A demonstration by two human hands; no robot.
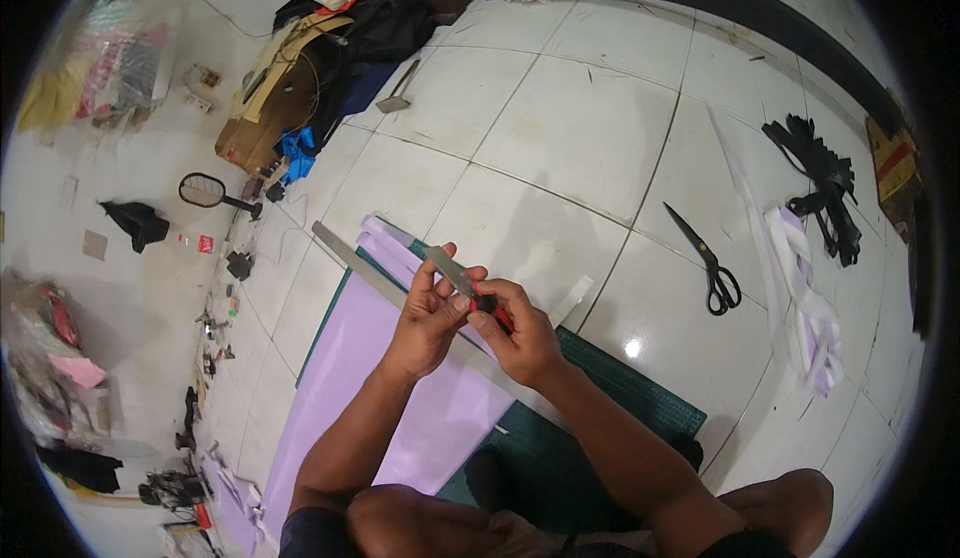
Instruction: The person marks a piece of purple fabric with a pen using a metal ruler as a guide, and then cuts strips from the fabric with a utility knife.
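Both my hands are closed on a cutter knife (pixel 455 270) with a flat grey metal front part and a red and black rear part, held up above the lilac sheet (pixel 380 358). My left hand (pixel 428 323) pinches its middle, with the grey part pointing away past the fingers. At the red end, my right hand (pixel 522 336) grips with thumb and fingers, covering part of it. Beneath them a long grey straightedge (pixel 345 248) lies across the lilac sheet. The green cutting mat (pixel 630 383) shows under the sheet.
Black-handled scissors (pixel 705 258) lie on the tiles at right, beside a white and lilac strip bundle (pixel 810 308) and black straps (pixel 825 183). A cardboard box (pixel 265 128) and dark cloth pile stand far left. Small items line the left wall, near a racket (pixel 205 191).
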